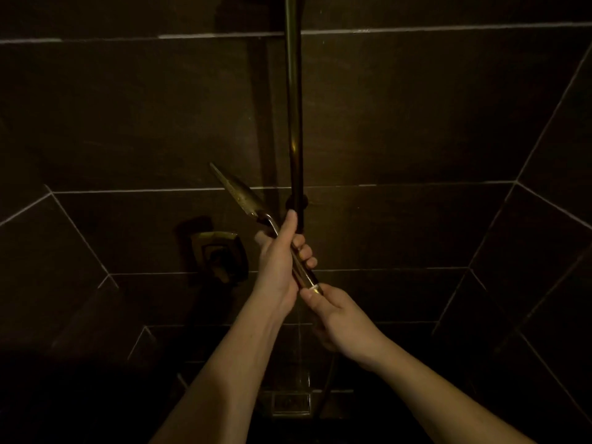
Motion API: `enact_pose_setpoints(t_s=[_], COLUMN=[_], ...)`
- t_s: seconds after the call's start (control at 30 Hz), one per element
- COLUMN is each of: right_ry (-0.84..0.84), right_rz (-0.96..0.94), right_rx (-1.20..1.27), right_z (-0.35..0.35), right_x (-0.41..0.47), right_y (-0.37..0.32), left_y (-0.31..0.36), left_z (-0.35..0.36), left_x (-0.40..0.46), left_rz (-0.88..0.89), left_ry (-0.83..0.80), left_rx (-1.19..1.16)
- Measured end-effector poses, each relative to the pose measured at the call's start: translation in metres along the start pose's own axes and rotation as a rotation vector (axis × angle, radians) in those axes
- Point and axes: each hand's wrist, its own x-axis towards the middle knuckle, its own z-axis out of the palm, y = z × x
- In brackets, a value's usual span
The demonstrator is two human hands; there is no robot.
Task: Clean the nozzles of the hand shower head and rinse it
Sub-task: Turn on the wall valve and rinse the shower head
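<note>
left hand [278,264] wrapped round shower head [238,193] handle | right hand [339,318] pinching its bottom end | rail [294,100] just right, touching thumb

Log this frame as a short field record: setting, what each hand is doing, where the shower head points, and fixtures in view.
setting: dim, dark-tiled shower
left hand: grips the handle of the shower head
right hand: fingers at the handle's lower end; grip unclear
shower head: off its mount, tilted up to the left
rail: vertical, behind the hands
valve: on the wall, left of the hands
drain: on the floor below
water: none visible
</note>
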Motion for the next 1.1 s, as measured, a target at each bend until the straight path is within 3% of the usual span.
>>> enact_pose_setpoints(t_s=[0.33,0.7,0.93,1.1], right_ry=[-0.047,-0.071,-0.011,-0.022], right_rz=[0.039,0.014,0.018,0.044], right_rx=[0.103,0.117,0.137,0.039], right_z=[0.004,0.012,0.006,0.011], right_x=[0.003,-0.001,-0.002,-0.005], right_y=[0.007,-0.001,0.001,-0.005], left_y=[0.003,0.006,0.010,0.005], left_z=[-0.012,-0.012,-0.013,-0.010], left_x=[0.002,-0.001,-0.005,-0.002], left_rz=[-0.060,0.122,-0.025,-0.032], left_ry=[0.028,0.000,0.040,0.136], left_rx=[-0.014,0.128,-0.008,-0.015])
